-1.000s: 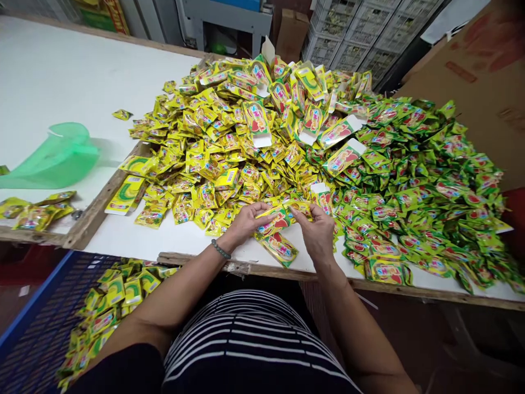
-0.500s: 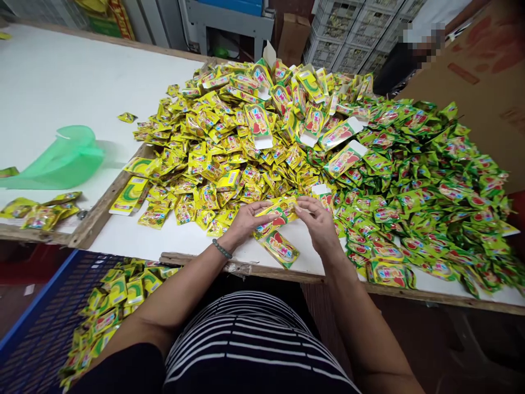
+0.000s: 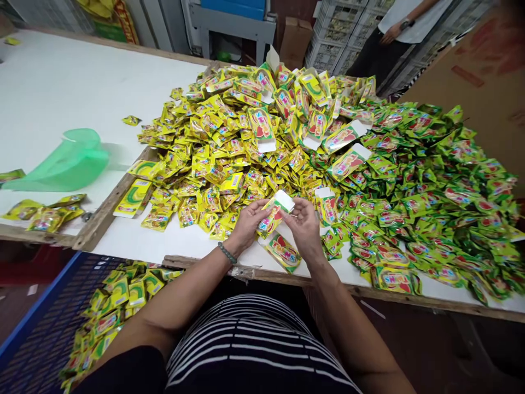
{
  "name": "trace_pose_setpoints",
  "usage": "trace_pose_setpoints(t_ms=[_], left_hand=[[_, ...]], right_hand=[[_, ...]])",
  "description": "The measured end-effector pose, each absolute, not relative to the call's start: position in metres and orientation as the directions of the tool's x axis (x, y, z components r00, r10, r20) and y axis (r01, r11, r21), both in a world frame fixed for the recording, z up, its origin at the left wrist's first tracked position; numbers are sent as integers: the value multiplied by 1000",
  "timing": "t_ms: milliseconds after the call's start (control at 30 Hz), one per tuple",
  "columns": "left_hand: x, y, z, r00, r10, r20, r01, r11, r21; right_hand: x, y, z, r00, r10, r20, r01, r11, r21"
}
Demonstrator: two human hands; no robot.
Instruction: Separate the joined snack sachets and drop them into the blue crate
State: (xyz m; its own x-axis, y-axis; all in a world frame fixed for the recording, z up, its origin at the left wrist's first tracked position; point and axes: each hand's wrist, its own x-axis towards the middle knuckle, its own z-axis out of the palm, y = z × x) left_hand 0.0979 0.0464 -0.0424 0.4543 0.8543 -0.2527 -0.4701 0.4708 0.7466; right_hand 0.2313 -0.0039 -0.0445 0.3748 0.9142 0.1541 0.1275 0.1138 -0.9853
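My left hand (image 3: pixel 248 225) grips a small yellow-and-green candy box (image 3: pixel 271 218) with a watermelon picture, its white end flap standing open at the top. The fingers of my right hand (image 3: pixel 305 227) are closed at the flap end of that box; whether a sachet is between them is hidden. Just below the hands, another box (image 3: pixel 283 253) lies flat on the white table (image 3: pixel 172 243). Beyond my hands rises a heap of yellow sachets (image 3: pixel 217 169), and to the right a heap of green sachets (image 3: pixel 426 180). Beside my right hand an open-flapped box (image 3: pixel 327 207) rests against the heaps.
More boxes (image 3: pixel 262 128) lie on top of the heaps. A green plastic scoop (image 3: pixel 68 164) is at the left, past a wooden strip (image 3: pixel 118 200). A blue crate (image 3: pixel 39 323) holding packets stands below left. Someone stands behind the table near stacked crates (image 3: pixel 334 30).
The box in my hands has turned more upright, and its white flap now shows. My right hand has moved slightly left and closer to it. The person behind has shifted left.
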Motion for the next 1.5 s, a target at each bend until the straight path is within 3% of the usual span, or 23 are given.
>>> trace_pose_setpoints(t_ms=[67, 167, 400, 600, 767, 867, 967, 1100, 1167, 1400, 1500], left_hand=[[98, 46, -42, 446, 868, -217, -488, 439, 755], [96, 44, -42, 445, 887, -121, -429, 330, 841], [91, 41, -45, 539, 842, 19, -212, 114, 971], [94, 42, -41, 565, 823, -64, -248, 244, 938], [92, 44, -42, 505, 853, -132, -311, 322, 894], [91, 45, -43, 469, 873, -135, -277, 291, 916], [92, 45, -44, 447, 884, -137, -254, 272, 928], [92, 44, -42, 466, 875, -135, -238, 270, 933], [91, 43, -41, 482, 868, -119, -215, 249, 944], [87, 44, -42, 498, 861, -98, -223, 237, 945], [89, 44, -42, 509, 852, -122, -243, 278, 929]], right_hand=[[230, -2, -48, 444, 887, 126, 1, 140, -990], [231, -3, -50, 458, 881, 117, -17, 141, -990], [243, -11, -51, 349, 921, 173, 246, 88, -965], [244, -9, -45, 256, 961, 106, 115, 79, -990], [244, -16, -29, 201, 955, 218, 381, 129, -915], [242, -18, -27, 217, 954, 205, 340, 124, -932], [242, -15, -34, 267, 960, 83, 262, 10, -965], [248, -8, -45, 304, 945, -124, -97, -99, -990], [253, -6, -47, 281, 943, -181, -190, -131, -973], [260, -14, -43, 122, 986, -112, -102, -100, -990], [255, -20, -45, 167, 982, -84, -71, -73, -995]])
